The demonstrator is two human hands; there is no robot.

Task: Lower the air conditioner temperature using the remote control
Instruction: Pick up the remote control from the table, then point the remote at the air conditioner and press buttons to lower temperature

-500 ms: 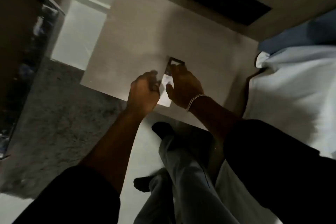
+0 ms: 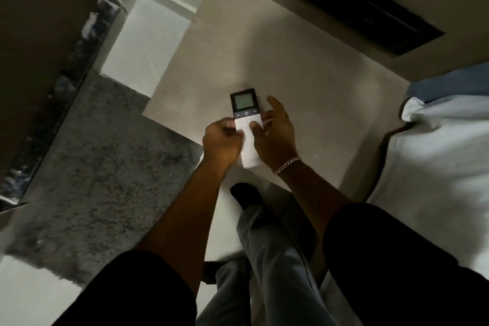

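Observation:
The remote control (image 2: pixel 244 108) is a long white handset with a dark top, a greenish screen and a row of minus, power and plus buttons. I hold it face up above a pale bedside table (image 2: pixel 304 74). My right hand (image 2: pixel 275 137) cradles its lower half from the right, thumb lying across the white body. My left hand (image 2: pixel 222 143) is curled against its left edge, fingers closed at the side of the white part. The bottom end of the remote pokes out between my wrists.
A bed with white linen (image 2: pixel 436 167) and a blue pillow (image 2: pixel 449 82) lies to the right. A grey shaggy rug (image 2: pixel 100 167) covers the floor on the left, beside dark furniture (image 2: pixel 39 47). A black wall panel (image 2: pixel 365 5) sits above the table. My legs are below.
The remote has turned so its screen and buttons now face me. My right hand has slid from over the top to the remote's right side, and my left hand has shifted to its left edge.

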